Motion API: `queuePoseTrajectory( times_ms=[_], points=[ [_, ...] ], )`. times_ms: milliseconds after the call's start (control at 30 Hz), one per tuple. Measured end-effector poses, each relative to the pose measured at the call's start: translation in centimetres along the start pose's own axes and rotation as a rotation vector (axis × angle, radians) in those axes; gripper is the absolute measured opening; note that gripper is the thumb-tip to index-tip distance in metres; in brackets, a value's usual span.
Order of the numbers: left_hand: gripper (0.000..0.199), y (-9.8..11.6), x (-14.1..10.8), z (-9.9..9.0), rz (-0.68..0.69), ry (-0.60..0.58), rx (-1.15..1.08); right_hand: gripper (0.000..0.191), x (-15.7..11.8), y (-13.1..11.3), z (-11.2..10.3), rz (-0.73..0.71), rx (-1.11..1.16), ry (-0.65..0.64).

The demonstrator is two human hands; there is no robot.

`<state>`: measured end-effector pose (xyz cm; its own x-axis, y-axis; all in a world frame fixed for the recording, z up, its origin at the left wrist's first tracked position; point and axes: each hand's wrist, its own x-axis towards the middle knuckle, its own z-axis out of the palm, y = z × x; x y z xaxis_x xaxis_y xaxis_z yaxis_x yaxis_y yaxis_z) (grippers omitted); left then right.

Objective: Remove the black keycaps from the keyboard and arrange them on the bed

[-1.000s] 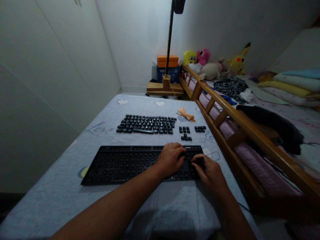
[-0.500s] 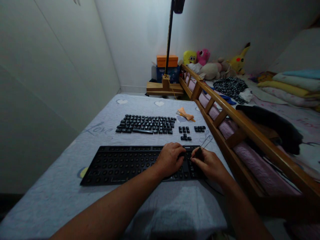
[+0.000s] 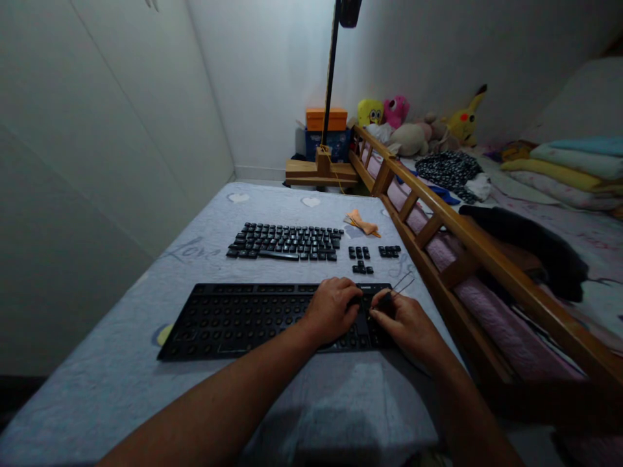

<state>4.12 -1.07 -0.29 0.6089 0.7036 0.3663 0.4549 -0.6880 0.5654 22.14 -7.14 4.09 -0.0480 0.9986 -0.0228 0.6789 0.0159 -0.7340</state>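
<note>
A black keyboard (image 3: 253, 314), its keycaps off over most of the board, lies on the cloth in front of me. My left hand (image 3: 333, 308) rests on its right part, fingers bent down and the thumb apart from them. Just beside it, my right hand (image 3: 402, 318) is closed around a keycap puller (image 3: 403, 281), whose wire loops point up and away. That hand is over the number pad, where its fingers hide some of the keys. Behind the keyboard lie removed black keycaps (image 3: 287, 243) in rows, with smaller groups of keycaps (image 3: 361, 267) to the right.
A patterned cloth (image 3: 121, 363) covers the surface. An orange bow-shaped item (image 3: 361, 222) lies near its far right. Along the right side runs a wooden bed rail (image 3: 438, 201); a lamp stand (image 3: 329, 84) rises at the back. A cable runs from beneath my right hand.
My right hand has shifted slightly left and lower with the puller, whose wire loops now tilt further to the right. My left hand stays in place.
</note>
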Motion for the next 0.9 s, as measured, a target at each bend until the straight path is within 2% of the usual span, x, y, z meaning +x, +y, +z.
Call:
queuePoseTrajectory(
  times_ms=[267,600,900],
  points=[
    [0.021,0.0,0.0,0.0,-0.002,0.007,-0.008,0.009,0.1,0.2,-0.7,-0.015,0.028,-0.084],
    [0.022,-0.1,0.0,0.1,0.005,0.007,-0.004,0.016,0.4,0.3,-2.0,-0.054,-0.062,-0.132],
    [0.022,-0.1,0.0,0.1,0.003,0.005,-0.003,0.014,1.4,-0.7,-2.6,-0.104,-0.073,-0.211]
  ],
)
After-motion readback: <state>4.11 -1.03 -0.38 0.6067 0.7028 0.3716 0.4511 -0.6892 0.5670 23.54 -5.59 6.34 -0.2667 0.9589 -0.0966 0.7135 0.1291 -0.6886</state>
